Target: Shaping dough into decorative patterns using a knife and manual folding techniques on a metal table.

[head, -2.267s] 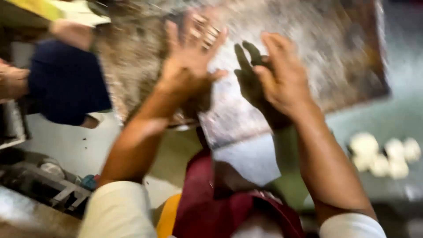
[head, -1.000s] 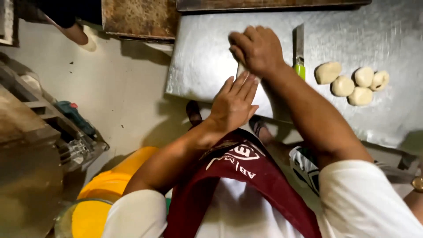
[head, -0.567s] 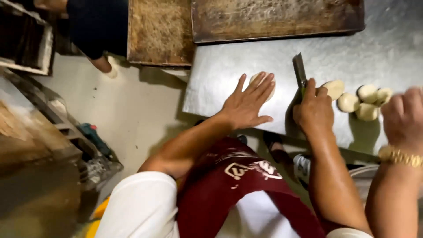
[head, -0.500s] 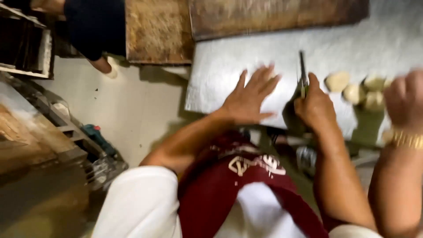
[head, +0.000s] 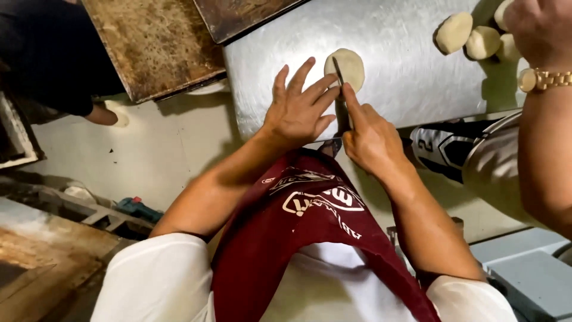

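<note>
A flattened round of pale dough (head: 347, 65) lies on a steel table (head: 393, 48). The right hand (head: 370, 138), its grip clamped on a knife (head: 341, 95), lays the blade across the dough. The left hand (head: 298, 110) rests flat beside it, fingers spread apart. Dough balls (head: 471, 37) sit well apart, under another person's watch-wearing arm (head: 545, 119).

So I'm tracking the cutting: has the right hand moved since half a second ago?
Yes. The right hand with the knife has gone left along the steel table, from beside the dough balls to the flat dough.
</note>
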